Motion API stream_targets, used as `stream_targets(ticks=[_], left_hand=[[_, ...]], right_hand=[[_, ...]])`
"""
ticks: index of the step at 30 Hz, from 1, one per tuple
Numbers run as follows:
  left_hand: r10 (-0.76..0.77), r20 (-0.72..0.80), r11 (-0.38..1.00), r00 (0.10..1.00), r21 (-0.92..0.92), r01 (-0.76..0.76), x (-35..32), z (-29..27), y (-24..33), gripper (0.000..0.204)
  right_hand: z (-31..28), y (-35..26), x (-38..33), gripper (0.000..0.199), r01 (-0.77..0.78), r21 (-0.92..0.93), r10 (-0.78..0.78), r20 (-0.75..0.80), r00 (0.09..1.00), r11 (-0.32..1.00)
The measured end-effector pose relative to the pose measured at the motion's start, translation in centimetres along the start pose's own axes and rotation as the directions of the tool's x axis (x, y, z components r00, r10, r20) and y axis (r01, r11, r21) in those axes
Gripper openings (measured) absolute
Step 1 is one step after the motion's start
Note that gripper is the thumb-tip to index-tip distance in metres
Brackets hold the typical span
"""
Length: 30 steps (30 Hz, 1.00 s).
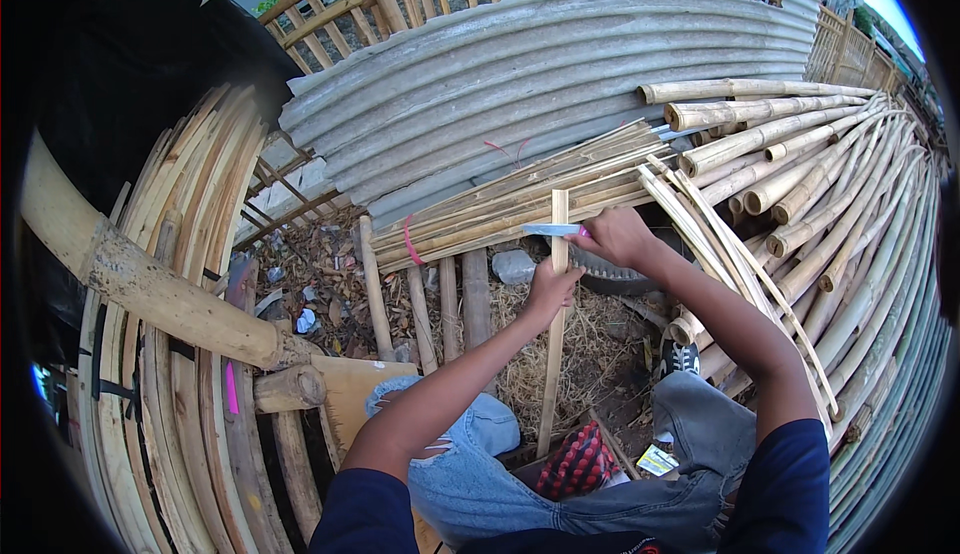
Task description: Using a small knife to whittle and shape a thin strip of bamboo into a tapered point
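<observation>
Bamboo slat (556, 324) stands near upright between the person's knees, lower end down by the red-and-black checked cloth (578, 462), top end just above the knife. Left hand (551, 289) is wrapped around the slat at about mid-height, fingers closed on it. Right hand (618, 237) sits just right of the slat, fist closed on the knife (551, 230) handle; blade lies roughly horizontal across the slat near its top, looks like it touches the slat's edge, hard to confirm at this size. Behind the slat: bundle of split strips (520, 199) tied with a pink band, resting against the corrugated metal sheet (560, 64). Right of the slat: stack of round bamboo poles (790, 154), cut ends facing it. Left of the slat: thick log (150, 289) lying over curved split strips. Dry straw and leaves cover the ground around the slat's base.
</observation>
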<state>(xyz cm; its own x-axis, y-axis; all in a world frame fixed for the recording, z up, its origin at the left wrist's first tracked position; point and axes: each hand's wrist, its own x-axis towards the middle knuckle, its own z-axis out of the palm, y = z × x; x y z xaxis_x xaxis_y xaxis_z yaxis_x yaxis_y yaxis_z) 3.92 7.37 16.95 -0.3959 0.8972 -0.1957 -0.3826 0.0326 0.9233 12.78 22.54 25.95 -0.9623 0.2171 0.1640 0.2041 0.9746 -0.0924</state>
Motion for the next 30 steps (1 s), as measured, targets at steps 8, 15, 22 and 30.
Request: stream_targets(ticks=[8,15,22,30], left_hand=[[-0.087,-0.009,0.996,0.996,-0.005,0.087,-1.5,2.0,-1.2,0.022],[-0.013,-0.094,0.995,0.995,0.099,0.022,-0.9,0.3,-1.9,0.019],[0.102,-0.223,0.940,0.970,0.340,-0.020,-0.4,0.8,-3.0,0.020],[0.149,-0.230,0.934,0.962,0.353,-0.060,-0.7,0.3,-3.2,0.016]], right_hand=[[-0.6,0.2,0.1,0.063,-0.044,0.024,0.044,0.009,0.999,0.999],[1.5,-0.2,-2.1,0.031,0.008,0.019,-0.010,0.128,0.992,1.000],[2.6,0.2,-1.1,0.021,-0.283,-0.038,0.281,-0.053,0.958,0.958],[1.5,-0.9,-0.6,0.028,-0.236,0.041,0.238,-0.076,0.968,0.971]])
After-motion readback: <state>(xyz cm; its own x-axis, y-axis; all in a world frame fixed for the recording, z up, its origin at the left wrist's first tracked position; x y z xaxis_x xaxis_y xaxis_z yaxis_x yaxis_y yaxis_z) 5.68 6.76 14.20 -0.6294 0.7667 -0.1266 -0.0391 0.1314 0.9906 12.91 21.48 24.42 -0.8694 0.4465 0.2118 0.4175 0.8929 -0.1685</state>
